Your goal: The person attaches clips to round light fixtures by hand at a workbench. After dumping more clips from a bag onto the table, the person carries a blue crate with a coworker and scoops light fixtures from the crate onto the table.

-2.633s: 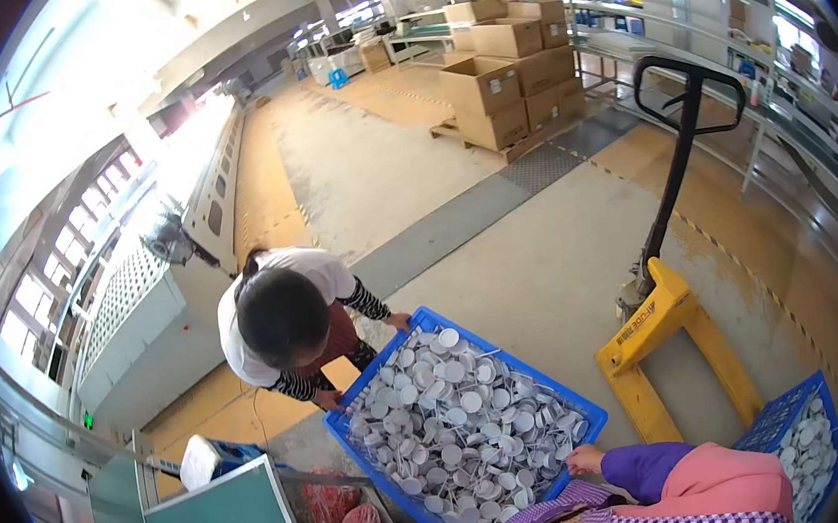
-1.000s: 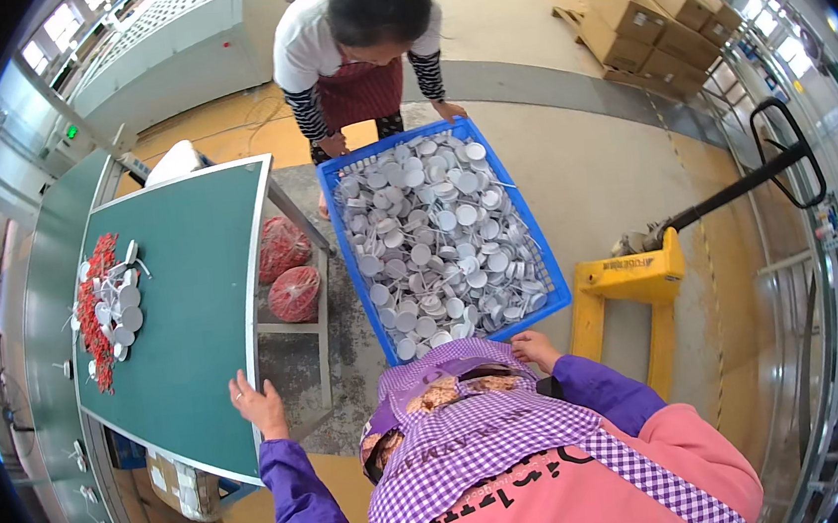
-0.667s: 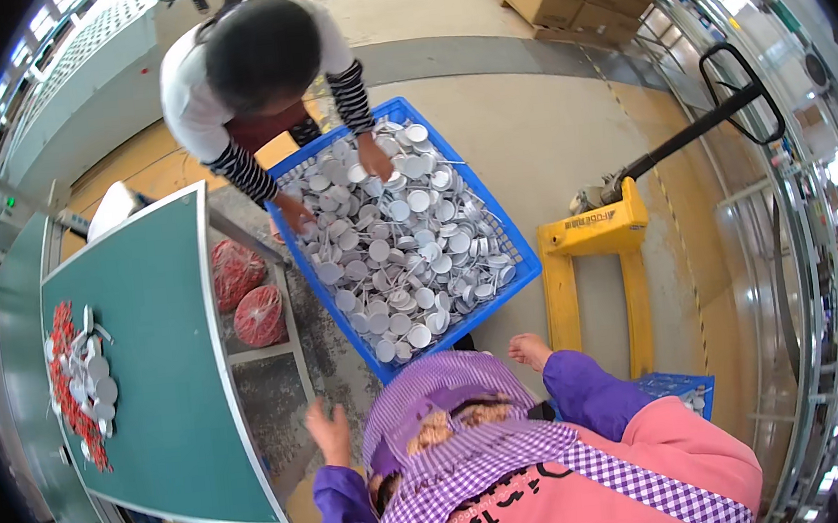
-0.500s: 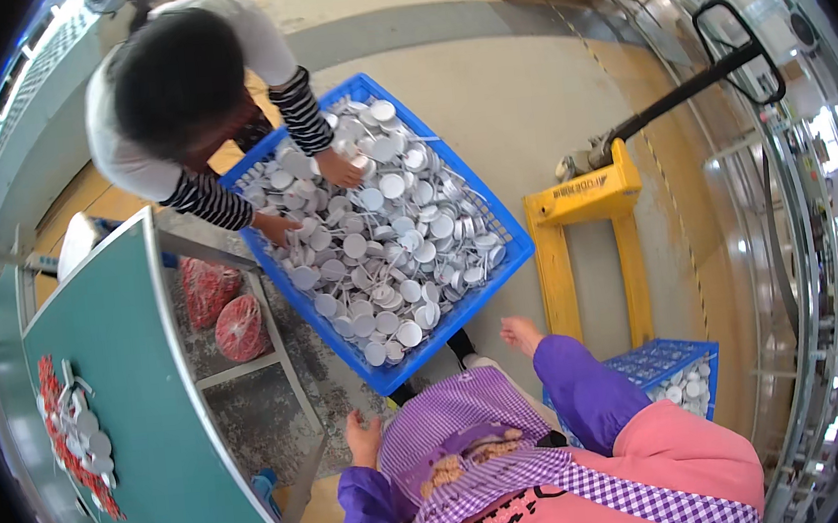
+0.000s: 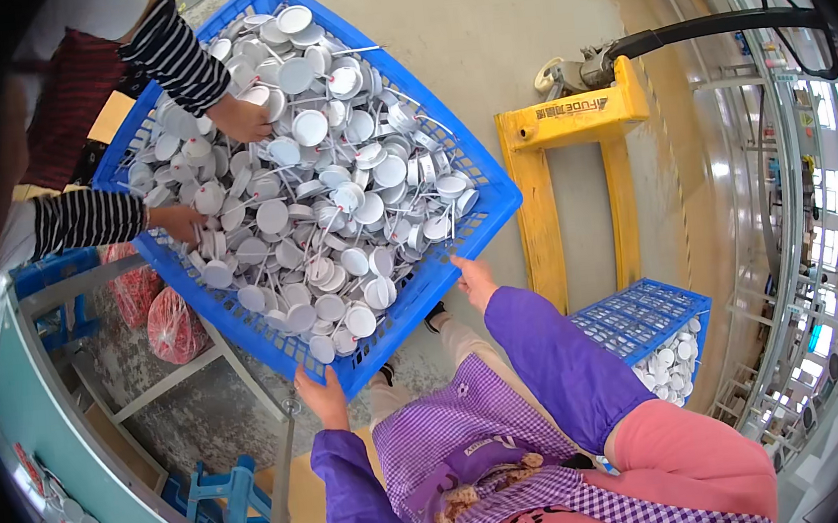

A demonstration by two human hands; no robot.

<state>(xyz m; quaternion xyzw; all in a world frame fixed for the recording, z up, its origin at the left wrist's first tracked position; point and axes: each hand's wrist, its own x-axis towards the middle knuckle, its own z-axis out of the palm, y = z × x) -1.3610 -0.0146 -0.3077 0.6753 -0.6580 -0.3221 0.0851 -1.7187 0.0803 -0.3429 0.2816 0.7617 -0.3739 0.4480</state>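
Note:
A large blue plastic crate [image 5: 488, 218] full of white round discs with thin white strips or leads [image 5: 311, 127] is in front of me. My left hand [image 5: 323, 399] is on its near left rim, thumb and fingers closed at the edge. At the near right corner, my right hand [image 5: 476, 281] grips the rim, some fingers hidden behind the wall. Across from me, a co-worker in striped sleeves has one hand [image 5: 245, 120] among the discs and the other hand [image 5: 174, 223] at the crate's left side.
A yellow pallet jack [image 5: 571, 119] stands to the right. Near its forks is another blue crate [image 5: 633, 317] with white discs. On the left are a green-topped table [image 5: 78, 461], bags of red pieces [image 5: 177, 325] below it, and a blue stool [image 5: 228, 497].
My hands have moved forward from free air onto the crate's rim. The crate now appears nearer and further left; the co-worker's hands are still at the discs.

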